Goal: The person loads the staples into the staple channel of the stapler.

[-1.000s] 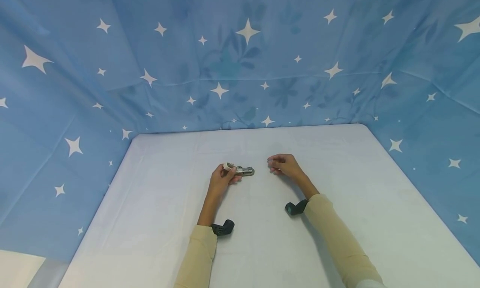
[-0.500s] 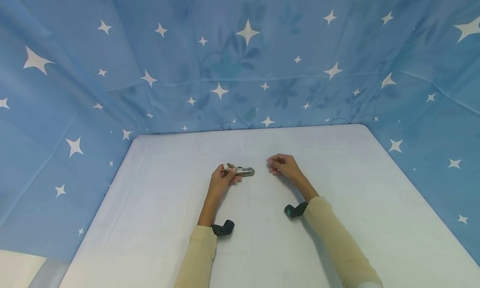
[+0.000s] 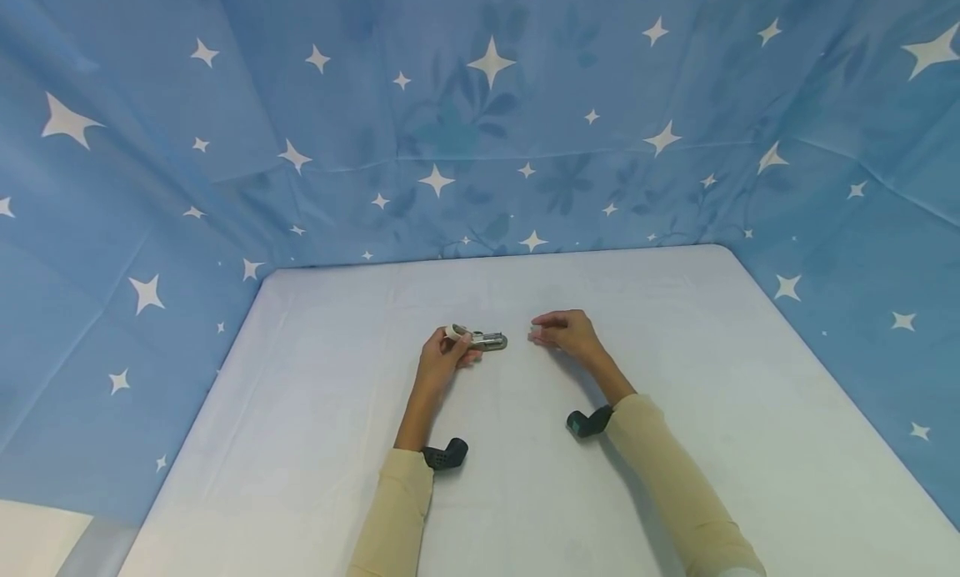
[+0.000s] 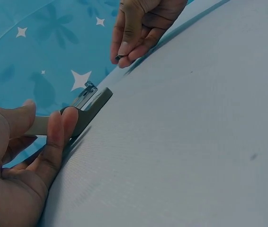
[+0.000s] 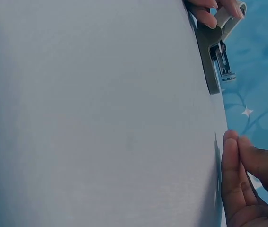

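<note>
Left wrist view: one opened stapler (image 4: 94, 108), gripped by the left hand (image 4: 18, 189), pointed lengthwise toward the nearby right hand (image 4: 146, 29) (pinching a small dark piece (image 4: 119, 57)).

A pale-handled stapler (image 3: 491, 342) with a grey-green base stands opened in my left hand (image 3: 439, 363), its silver magazine exposed and its front end pointing toward my right hand (image 3: 570, 332), which pinches a dark piece (image 4: 119, 57) too small to identify.
</note>
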Available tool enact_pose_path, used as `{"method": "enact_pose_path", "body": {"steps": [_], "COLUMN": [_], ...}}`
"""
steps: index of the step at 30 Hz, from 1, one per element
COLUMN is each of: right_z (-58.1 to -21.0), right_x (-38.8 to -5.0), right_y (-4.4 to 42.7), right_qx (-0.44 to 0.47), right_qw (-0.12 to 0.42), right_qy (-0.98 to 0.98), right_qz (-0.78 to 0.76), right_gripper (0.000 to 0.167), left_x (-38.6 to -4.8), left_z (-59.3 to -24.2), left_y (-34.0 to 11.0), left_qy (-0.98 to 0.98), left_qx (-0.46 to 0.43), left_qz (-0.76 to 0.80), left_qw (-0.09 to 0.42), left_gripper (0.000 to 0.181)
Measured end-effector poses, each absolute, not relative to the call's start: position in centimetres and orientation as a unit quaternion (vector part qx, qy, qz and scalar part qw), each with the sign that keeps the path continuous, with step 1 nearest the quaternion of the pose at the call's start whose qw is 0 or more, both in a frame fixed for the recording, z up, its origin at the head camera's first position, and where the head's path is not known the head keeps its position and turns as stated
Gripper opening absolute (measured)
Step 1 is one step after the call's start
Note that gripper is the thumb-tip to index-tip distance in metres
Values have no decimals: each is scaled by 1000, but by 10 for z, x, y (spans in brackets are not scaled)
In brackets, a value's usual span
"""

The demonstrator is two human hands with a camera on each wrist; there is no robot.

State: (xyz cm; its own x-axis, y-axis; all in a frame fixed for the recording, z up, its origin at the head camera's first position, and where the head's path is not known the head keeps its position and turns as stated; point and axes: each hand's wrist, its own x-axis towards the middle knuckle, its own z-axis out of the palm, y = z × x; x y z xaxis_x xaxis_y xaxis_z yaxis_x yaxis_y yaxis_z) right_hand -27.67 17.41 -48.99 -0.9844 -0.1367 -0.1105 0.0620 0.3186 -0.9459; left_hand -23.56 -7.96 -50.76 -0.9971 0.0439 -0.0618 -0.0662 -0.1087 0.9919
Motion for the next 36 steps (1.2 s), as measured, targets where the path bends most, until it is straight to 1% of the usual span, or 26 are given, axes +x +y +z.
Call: {"method": "enact_pose_path", "body": {"steps": [8,14,19,23,30,36], "right_z": [-490,-489,-484,-483,-485,-484], "right_x": [-273,-275,-275,-274,-273,-273], "right_y": [165,155,141,130,118,111], "right_qx": [-32,-82,-122,-136,-129,-130], "right_qw": [57,31,26,23,30,29], "right_qy": [836,855,853,856,868,878], "right_qz": [-544,-512,-507,-499,-479,-461], "right_gripper": [21,21,20,20,16,16], "left_x": [-237,-237,-238,-237,-235,-235], "left_z": [-509,-508,-507,-507,-508,-509], "left_y": [-80,-80,-79,-79,-79,-80], "left_qy": [673,681,682,679,672,663], "left_qx": [-8,-10,-9,-11,-1,27], "left_qz": [739,731,730,733,740,748], "left_qw": [40,41,39,38,35,20], "left_gripper": [32,34,34,35,37,31]}}
